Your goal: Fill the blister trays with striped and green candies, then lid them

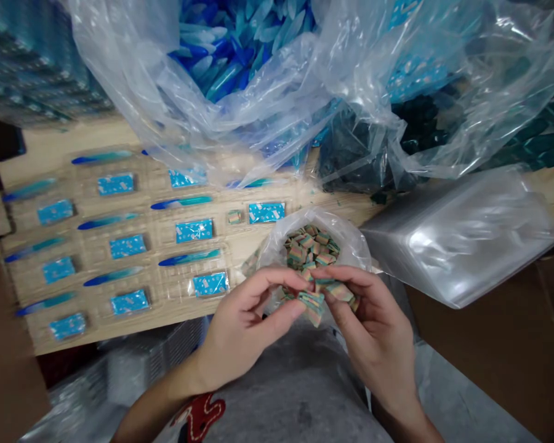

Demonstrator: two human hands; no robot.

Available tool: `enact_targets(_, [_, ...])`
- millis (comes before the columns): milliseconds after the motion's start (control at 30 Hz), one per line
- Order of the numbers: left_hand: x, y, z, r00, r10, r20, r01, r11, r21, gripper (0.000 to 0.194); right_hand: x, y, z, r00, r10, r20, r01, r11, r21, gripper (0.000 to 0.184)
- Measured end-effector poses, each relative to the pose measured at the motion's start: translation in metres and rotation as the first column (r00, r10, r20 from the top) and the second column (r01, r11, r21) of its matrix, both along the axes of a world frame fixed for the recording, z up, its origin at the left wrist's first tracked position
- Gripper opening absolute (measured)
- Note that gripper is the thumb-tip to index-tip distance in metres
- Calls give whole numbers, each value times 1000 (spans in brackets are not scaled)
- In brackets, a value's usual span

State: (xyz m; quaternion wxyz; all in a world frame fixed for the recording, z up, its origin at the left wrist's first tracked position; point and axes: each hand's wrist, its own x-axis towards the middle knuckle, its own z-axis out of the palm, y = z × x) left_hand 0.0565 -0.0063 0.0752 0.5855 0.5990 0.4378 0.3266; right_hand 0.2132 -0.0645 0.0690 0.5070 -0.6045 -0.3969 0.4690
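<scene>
Two hands [244, 326] [373, 326] show, their fingers holding about three striped sweets [311, 306] between them. One clear bag [277, 249] stands just beyond them, filled with more sweets than can be counted. One lone sweet [234, 216] lies on the single wooden board [28, 157], among ten blue cards [194, 230] and nine blue sticks [107, 221], a tenth of which may be hidden under the plastic. One stack of flat clear bags [457, 237] sits to the right, its bags too many to count. Above, one heap of blue pieces [226, 55] is also beyond counting.
</scene>
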Motion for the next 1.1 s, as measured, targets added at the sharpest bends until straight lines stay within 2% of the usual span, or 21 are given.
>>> enact_targets(67, [1,-2,1,1000,-29,-8,29,999,34,16,0,-1,-1,993,-28,113,26,999,22,26])
enact_targets(167, [2,-4,-1,998,-54,-36,58,991,120,19,1,-1,-2,968,-9,250,-3,999,49,29])
enact_targets(333, [0,-1,-3,984,-132,-122,165,934,316,20,3,0,-1,947,144,289,-164,985,47,47])
enact_targets(433, [-2,2,-2,966,-170,-197,235,892,386,20,3,-1,-1,949,136,284,-151,988,32,40])
enact_targets(567, [-5,1,-5,959,-180,-220,258,879,401,22,4,0,1,959,98,264,-101,995,-4,23])
enact_targets(800, [-4,-2,-11,983,-91,-156,143,922,359,17,11,0,7,984,177,2,-176,979,-106,23])
enact_targets(900, [-3,-4,-13,989,-51,-139,97,931,353,15,8,0,6,984,159,-81,-169,976,-138,26])
enact_targets(1000, [-4,-5,-16,992,-23,-121,61,944,324,21,4,0,3,993,114,-14,-115,986,-119,24])
enact_targets(1100, [-10,-6,-14,979,-69,-190,131,934,332,23,2,-2,2,971,145,189,-133,988,-78,24])
